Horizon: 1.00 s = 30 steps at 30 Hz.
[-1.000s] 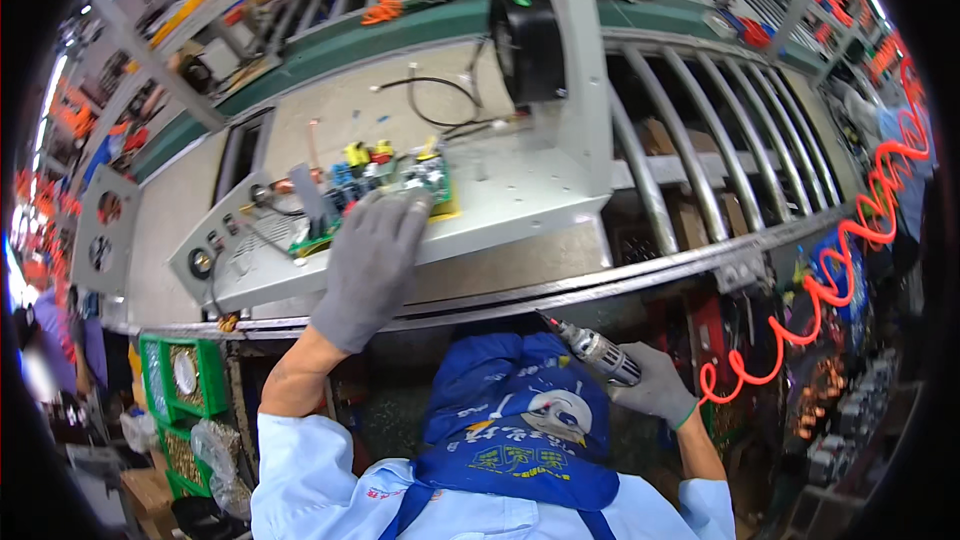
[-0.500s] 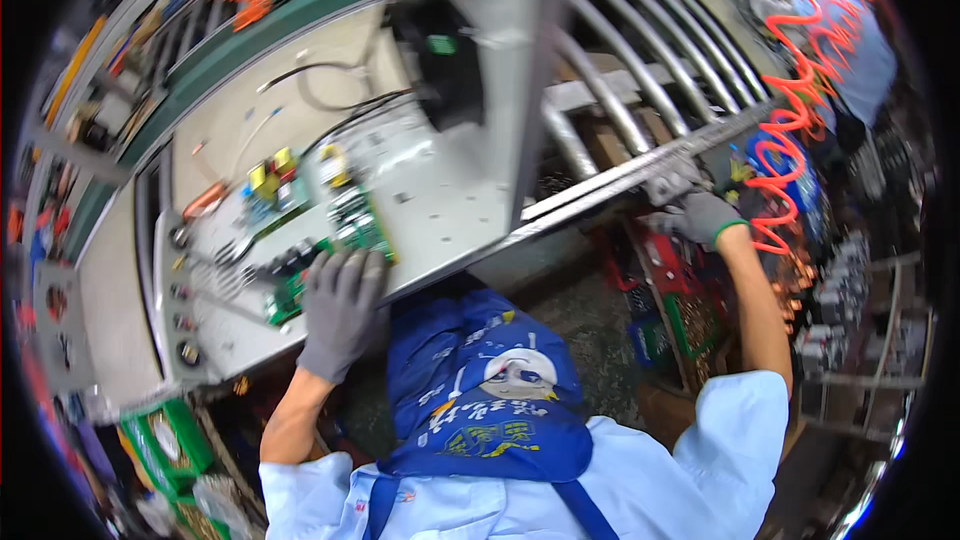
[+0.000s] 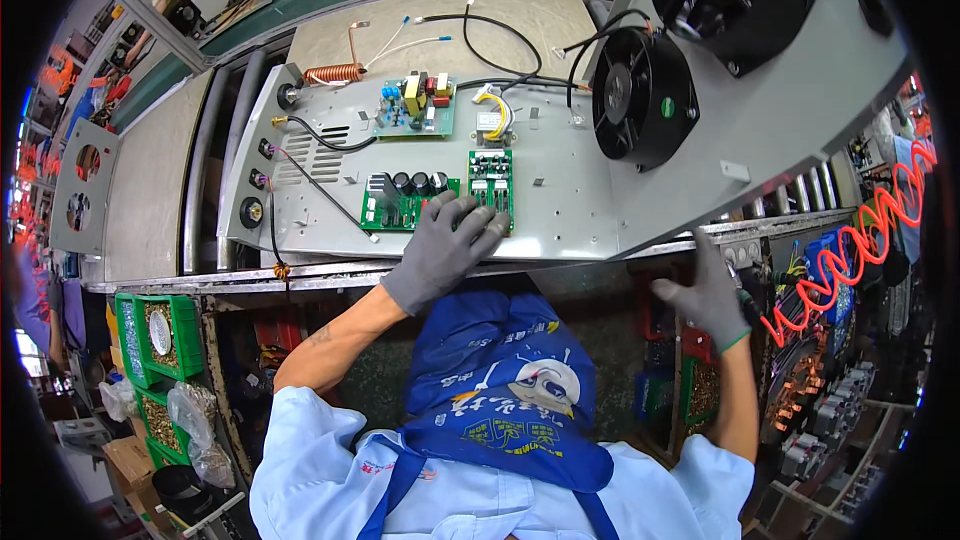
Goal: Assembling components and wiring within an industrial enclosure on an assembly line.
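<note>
The left grip [image 3: 448, 252] lies palm down at the near edge of the chassis [image 3: 560, 202], fingers bent over two green boards; whether it is clamped on one or only resting, I cannot tell. The right grip [image 3: 708, 298] is just off the chassis's near edge, toward its right end, thumb and fingers spread apart with nothing seen between them. Nearest, the blue apron [image 3: 500, 390] is in front of the chassis's middle, and green bins [image 3: 190, 315] of small parts stand in front of its left end. The surface [image 3: 150, 215] under the chassis shows beige past its left end. By the chassis's near edge, left of its middle, sits the left board [image 3: 405, 208], with black capacitors; just beside it is the right board [image 3: 490, 175], its near part partly covered by fingers. Farther across the chassis come a transformer [image 3: 492, 127] with yellow and white wires, then a third board [image 3: 430, 120] with yellow and red parts. Two black fans [image 3: 640, 100] are at the chassis's right end; a copper coil [image 3: 335, 73] is by its far left corner.
</note>
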### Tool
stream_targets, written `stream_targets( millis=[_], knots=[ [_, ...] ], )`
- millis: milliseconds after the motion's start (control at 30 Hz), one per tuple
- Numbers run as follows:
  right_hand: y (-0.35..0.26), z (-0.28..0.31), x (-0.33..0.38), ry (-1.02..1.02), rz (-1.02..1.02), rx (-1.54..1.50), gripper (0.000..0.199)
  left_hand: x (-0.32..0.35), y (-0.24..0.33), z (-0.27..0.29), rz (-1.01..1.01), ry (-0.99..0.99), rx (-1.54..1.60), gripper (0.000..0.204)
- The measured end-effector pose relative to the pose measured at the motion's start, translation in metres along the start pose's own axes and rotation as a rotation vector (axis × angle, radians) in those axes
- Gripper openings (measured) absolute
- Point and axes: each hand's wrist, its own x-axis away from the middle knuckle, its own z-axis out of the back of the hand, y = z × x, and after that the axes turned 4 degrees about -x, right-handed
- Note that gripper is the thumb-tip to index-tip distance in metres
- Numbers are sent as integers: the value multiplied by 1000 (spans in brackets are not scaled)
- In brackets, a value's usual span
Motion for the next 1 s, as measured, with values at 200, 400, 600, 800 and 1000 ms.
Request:
stream_targets(
  millis=[200,400,600,800,1000],
  knots=[
    [-106,-88,-52,627,78,-715,74,-13,-1,-2,-12,-2,9,42],
    [-90,-93,-111,883,3,-724,32,-33,-12,-7,-52,-162,-39,48],
    [-83,-85,-116,936,57,-694,28,-41,-36,39,25,-348,144,59],
    [-86,-78,-110,867,-10,-750,31,-48,-7,19,12,-229,188,52],
    [-82,-105,-84,755,46,-694,54,-36,18,-17,109,-132,121,48]
  ],
)
